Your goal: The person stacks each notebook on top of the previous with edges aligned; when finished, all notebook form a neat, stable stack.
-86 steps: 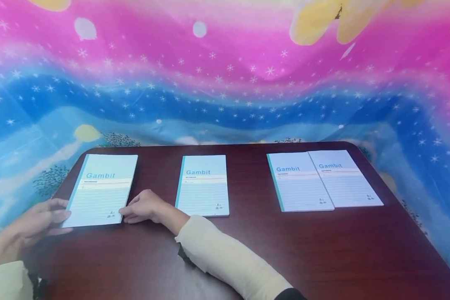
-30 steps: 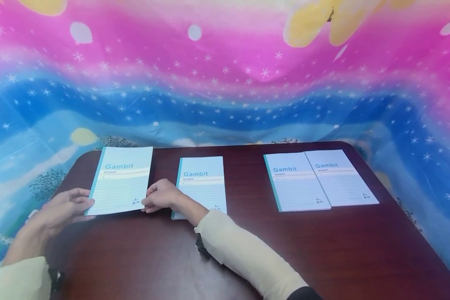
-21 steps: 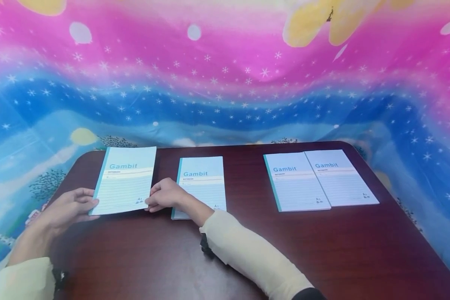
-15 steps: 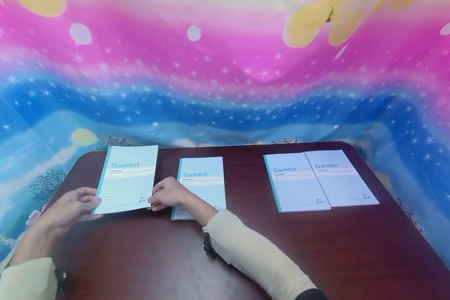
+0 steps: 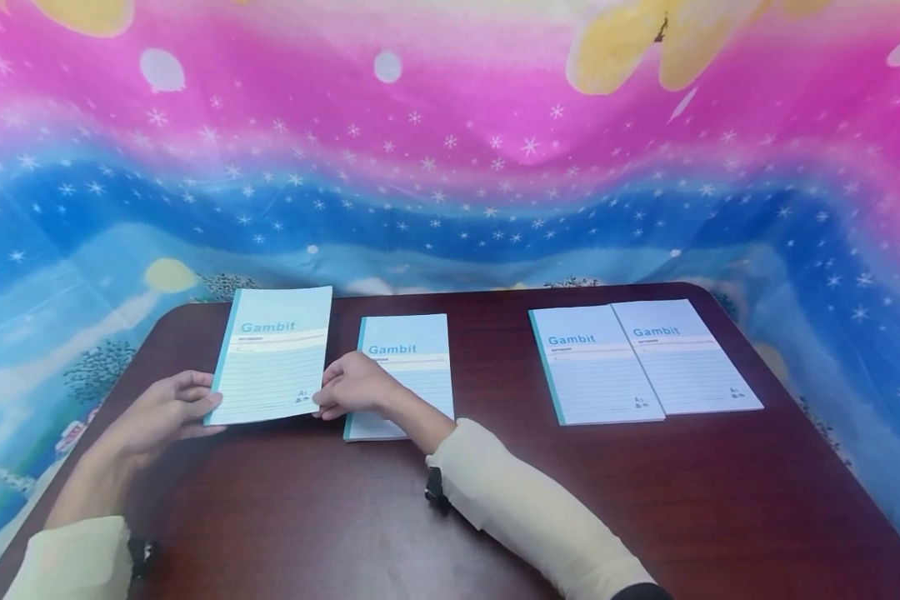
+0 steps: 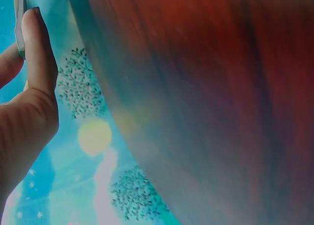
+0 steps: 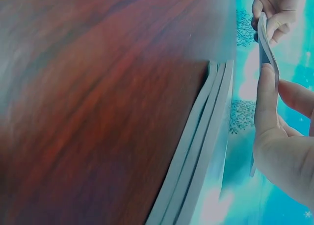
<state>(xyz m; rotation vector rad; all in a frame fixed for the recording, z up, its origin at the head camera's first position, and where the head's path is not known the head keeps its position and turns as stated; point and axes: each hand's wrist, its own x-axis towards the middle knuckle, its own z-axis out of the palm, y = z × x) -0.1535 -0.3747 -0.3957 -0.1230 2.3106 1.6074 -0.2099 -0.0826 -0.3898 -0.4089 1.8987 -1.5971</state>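
My left hand (image 5: 161, 417) pinches the lower left corner of a notebook (image 5: 270, 358) with "Gambit" on its pale cover and a green spine. At the opposite lower corner, my right hand (image 5: 356, 385) pinches the same notebook between thumb and fingers. In the right wrist view this notebook (image 7: 267, 48) appears edge-on, raised off the table, slightly bent, between both hands. Just right of it lies a small stack of matching notebooks (image 5: 423, 362), partly covered by my right hand and forearm. Only a sliver of the held notebook (image 6: 20, 28) shows in the left wrist view.
Farther right, a green-spined notebook (image 5: 600, 367) lies against another notebook (image 5: 690, 358), its spine hidden. The dark red-brown table (image 5: 307, 517) has rounded back corners. A printed pink and blue cloth (image 5: 450, 150) hangs behind and around it.
The notebook, flat at the table's left at first, has been lifted and carried right by both hands, toward the stack. The stack and the right-hand notebooks stay in place.
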